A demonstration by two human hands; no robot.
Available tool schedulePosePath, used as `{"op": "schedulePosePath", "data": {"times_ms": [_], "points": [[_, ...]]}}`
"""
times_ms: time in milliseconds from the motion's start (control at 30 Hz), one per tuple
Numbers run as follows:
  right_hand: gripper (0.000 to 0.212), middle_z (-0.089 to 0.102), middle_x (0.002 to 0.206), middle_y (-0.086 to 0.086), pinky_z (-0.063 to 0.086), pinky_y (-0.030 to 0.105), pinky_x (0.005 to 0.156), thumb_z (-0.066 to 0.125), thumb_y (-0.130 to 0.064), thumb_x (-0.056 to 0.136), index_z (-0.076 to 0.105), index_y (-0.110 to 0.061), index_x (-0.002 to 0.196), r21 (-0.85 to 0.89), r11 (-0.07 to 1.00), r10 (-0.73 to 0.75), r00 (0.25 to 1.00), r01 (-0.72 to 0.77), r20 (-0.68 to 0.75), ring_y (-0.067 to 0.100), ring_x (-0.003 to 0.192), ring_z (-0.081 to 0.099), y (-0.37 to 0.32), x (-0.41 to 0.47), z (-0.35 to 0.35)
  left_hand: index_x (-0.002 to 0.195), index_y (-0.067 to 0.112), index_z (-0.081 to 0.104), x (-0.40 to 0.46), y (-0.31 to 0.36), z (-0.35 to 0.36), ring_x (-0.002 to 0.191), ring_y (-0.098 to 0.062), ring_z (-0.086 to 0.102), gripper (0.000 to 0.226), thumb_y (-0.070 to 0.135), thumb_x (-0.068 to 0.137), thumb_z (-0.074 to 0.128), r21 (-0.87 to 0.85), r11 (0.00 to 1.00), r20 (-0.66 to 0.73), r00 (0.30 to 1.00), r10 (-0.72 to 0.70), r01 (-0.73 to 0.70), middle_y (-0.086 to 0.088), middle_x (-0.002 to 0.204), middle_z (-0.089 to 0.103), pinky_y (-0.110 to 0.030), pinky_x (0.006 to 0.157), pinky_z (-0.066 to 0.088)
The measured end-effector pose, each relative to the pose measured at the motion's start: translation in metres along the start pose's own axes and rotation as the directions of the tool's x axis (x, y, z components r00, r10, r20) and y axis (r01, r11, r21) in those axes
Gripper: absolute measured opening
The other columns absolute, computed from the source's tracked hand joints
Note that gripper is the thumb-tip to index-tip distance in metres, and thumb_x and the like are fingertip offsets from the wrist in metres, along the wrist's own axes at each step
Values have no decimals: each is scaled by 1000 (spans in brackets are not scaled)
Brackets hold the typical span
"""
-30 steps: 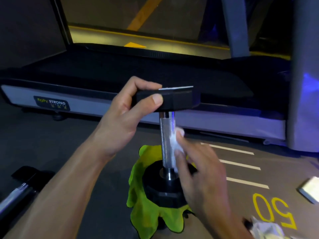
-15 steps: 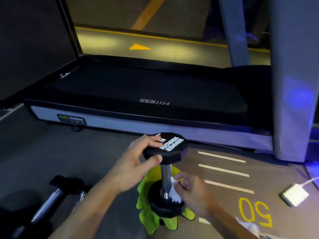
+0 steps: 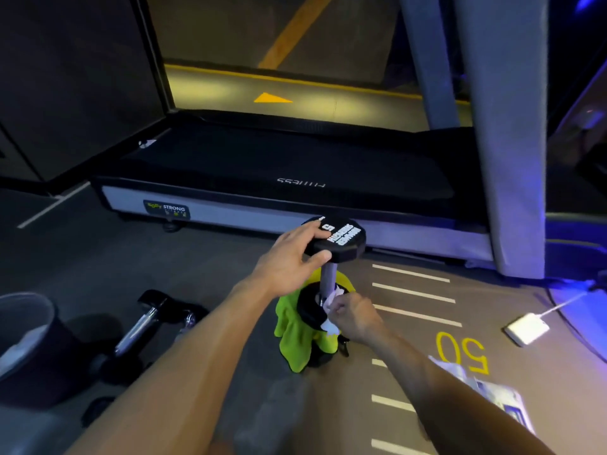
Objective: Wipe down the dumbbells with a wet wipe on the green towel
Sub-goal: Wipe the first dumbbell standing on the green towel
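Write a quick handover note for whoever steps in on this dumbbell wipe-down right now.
Left hand grips the top head of the upright dumbbell, steadying it on the green towel.
Right hand pinches the wet wipe against the base of the handle.
Done: cannot tell how much of the handle is wiped.
Left: both heads, then the other dumbbell lying on the floor to the left.

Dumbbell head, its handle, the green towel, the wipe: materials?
Dumbbell head: matte black, likely rubber-coated; dull, with printed white lettering.
Handle: metal, likely chromed steel; silvery sheen.
Green towel: soft fabric, maybe microfibre; drapes in folds.
Wet wipe: thin white nonwoven or tissue, crumpled in the right hand.
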State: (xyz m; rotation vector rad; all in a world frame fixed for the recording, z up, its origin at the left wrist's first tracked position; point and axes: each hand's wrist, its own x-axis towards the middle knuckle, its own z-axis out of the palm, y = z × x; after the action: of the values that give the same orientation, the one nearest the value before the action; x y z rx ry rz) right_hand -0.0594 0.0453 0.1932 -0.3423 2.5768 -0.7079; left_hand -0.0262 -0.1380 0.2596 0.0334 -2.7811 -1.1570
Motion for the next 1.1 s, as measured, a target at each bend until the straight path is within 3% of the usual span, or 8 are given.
{"op": "schedulePosePath", "data": {"times_ms": [100,233,400,533,600,700,867,1100], "points": [[24,63,59,2,48,27,59,57,-26,82,72,-9,74,173,979,121,990,-108,-69,23,61,61,2,-9,-10,136,44,51,0,1,1,137,-14,52,41,54,95,53,-50,999,-20,1000,2,-3,18,164,36,-46,116,42],[18,74,63,8,45,29,58,58,-19,85,75,-12,84,513,837,292,949,-192,-122,16,49,59,-6,-5,-24,139,27,56,11,-5,-1,130,-20,57,35,30,105,60,-114,994,-59,998,-5,-1,10,156,46,-42,114,44],[14,65,59,5,34,25,47,63,-13,95,63,-13,82,875,481,390,907,-53,-160,18,50,53,-13,11,-23,137,29,56,28,-9,-2,129,-14,55,33,32,105,60,-158,987,-67,997,-27,16,9,145,55,-35,110,44],[10,71,66,-1,46,24,52,64,-11,96,70,-19,93,916,395,298,933,74,-204,18,60,63,-39,15,-18,137,27,56,38,-6,-7,123,-14,56,32,31,106,59,-168,985,-55,997,-60,50,6,141,57,-30,105,43],[16,77,86,2,56,31,68,62,-13,95,74,-23,94,880,443,204,936,174,-288,20,77,70,-52,25,-20,136,25,57,43,-9,-9,124,-14,56,30,31,106,58,-170,984,-65,996,-61,49,5,139,59,-30,105,43],[24,72,102,-1,52,40,97,56,-15,94,78,-23,98,564,756,-2,862,333,-506,22,102,66,-62,40,-14,134,25,57,51,-13,-11,120,-12,57,29,31,107,57,-184,981,-81,993,-86,70,5,134,61,-25,97,41],[17,55,120,7,42,25,100,66,-14,93,71,-10,108,213,842,-263,720,496,-642,23,112,58,-63,61,2,132,24,59,63,-22,-16,108,-12,59,26,30,107,56,-195,978,-87,991,-97,79,5,122,64,-28,91,46],[16,74,102,-2,50,35,91,65,-26,97,67,-14,107,436,820,-26,786,370,-617,20,100,67,-61,80,-10,133,25,59,69,-27,-18,108,-9,57,27,33,107,56,-177,980,-64,992,-108,95,7,122,65,-14,83,42]]}}
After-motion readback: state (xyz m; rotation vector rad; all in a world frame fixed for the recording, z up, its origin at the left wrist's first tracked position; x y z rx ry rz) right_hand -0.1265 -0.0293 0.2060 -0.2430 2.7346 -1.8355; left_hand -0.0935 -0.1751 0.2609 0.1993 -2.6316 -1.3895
